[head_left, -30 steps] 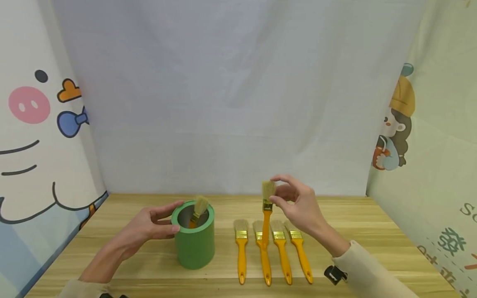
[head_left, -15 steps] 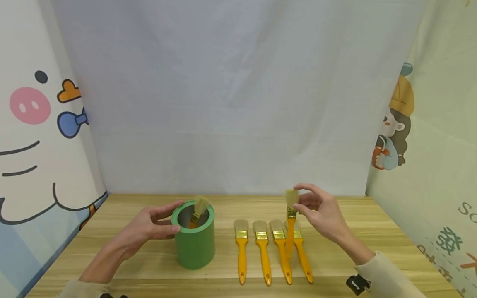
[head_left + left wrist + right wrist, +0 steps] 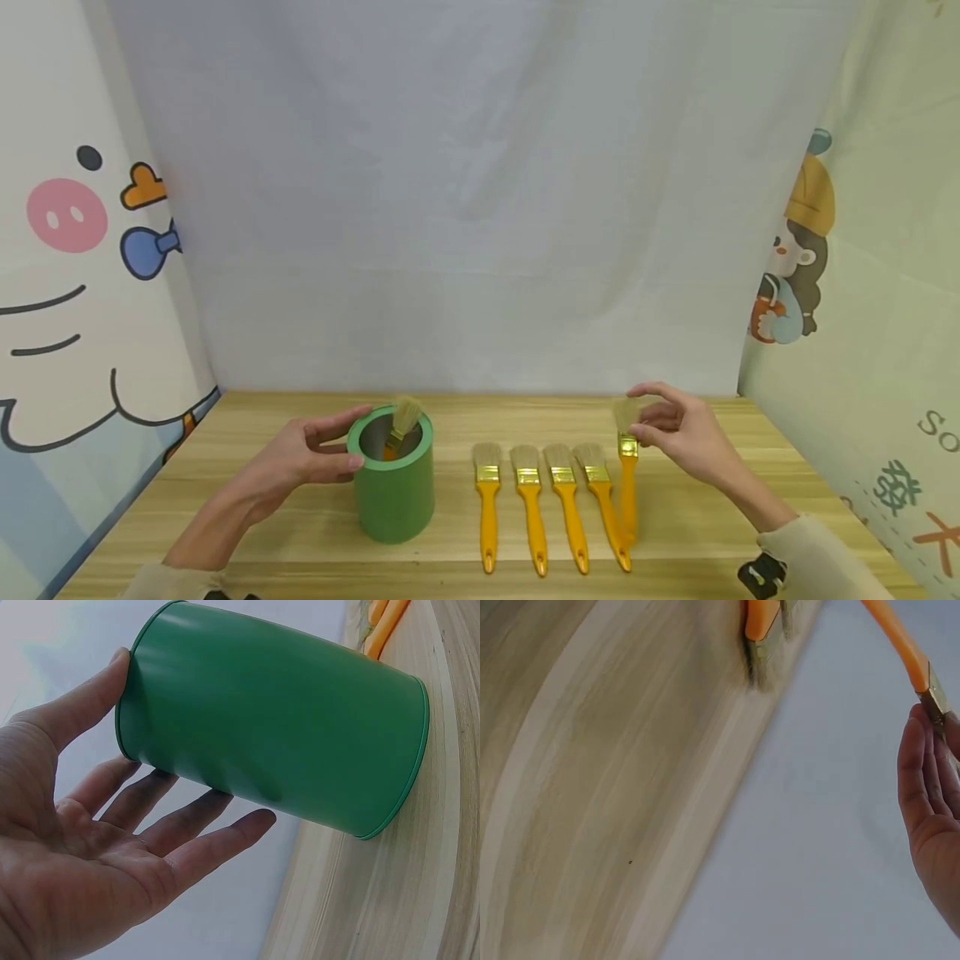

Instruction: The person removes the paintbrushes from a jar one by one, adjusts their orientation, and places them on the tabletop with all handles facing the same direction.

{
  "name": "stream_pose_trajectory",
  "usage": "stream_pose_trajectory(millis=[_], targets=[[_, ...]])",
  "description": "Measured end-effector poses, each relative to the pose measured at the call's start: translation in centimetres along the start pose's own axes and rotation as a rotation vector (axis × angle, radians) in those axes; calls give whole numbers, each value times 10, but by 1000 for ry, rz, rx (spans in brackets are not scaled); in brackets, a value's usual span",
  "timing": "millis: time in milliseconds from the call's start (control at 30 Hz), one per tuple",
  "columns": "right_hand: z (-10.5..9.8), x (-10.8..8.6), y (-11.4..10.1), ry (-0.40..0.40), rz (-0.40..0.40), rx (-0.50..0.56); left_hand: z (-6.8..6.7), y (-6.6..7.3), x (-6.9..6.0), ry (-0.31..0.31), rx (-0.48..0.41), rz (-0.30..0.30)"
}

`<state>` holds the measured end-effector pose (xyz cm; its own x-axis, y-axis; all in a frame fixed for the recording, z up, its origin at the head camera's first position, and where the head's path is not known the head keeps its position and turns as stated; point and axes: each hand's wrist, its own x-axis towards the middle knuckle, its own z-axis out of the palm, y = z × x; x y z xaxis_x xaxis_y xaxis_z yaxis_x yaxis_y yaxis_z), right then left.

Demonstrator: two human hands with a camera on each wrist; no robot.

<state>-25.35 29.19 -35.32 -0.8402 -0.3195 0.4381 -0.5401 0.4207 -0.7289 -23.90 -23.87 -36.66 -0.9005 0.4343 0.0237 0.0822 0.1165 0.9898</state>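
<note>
The left hand (image 3: 307,454) holds the left side of a green can (image 3: 395,504) at its rim. In the left wrist view, the thumb touches the rim of the can (image 3: 270,720) and the fingers reach along its wall. A paintbrush (image 3: 406,417) leans in the can, bristles up. Between thumb and fingers, the right hand (image 3: 690,437) pinches another paintbrush (image 3: 628,492) by its bristle end. Its orange handle hangs down beside the rightmost brush of a row; I cannot tell whether they touch. The right wrist view shows that hand (image 3: 936,810) at the right edge.
Several yellow-handled paintbrushes (image 3: 532,517) lie in a row on the wooden table (image 3: 300,542), right of the can, bristles away from the person. Behind the table hangs a pale cloth (image 3: 480,208), with cartoon-printed sheets (image 3: 847,375) at both sides.
The right hand has carried its paintbrush rightward and somewhat lower, from above the row to its right end. The left hand and the can have stayed in place.
</note>
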Motion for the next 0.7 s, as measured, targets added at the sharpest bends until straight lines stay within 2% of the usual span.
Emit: stream_pose_trajectory(millis=[433, 700], targets=[[-16, -7, 40, -148, 184, 76, 0, -2, -1, -4, -8, 4], [-10, -8, 58, -205, 208, 158, 2, 0, -2, 2, -10, 10]])
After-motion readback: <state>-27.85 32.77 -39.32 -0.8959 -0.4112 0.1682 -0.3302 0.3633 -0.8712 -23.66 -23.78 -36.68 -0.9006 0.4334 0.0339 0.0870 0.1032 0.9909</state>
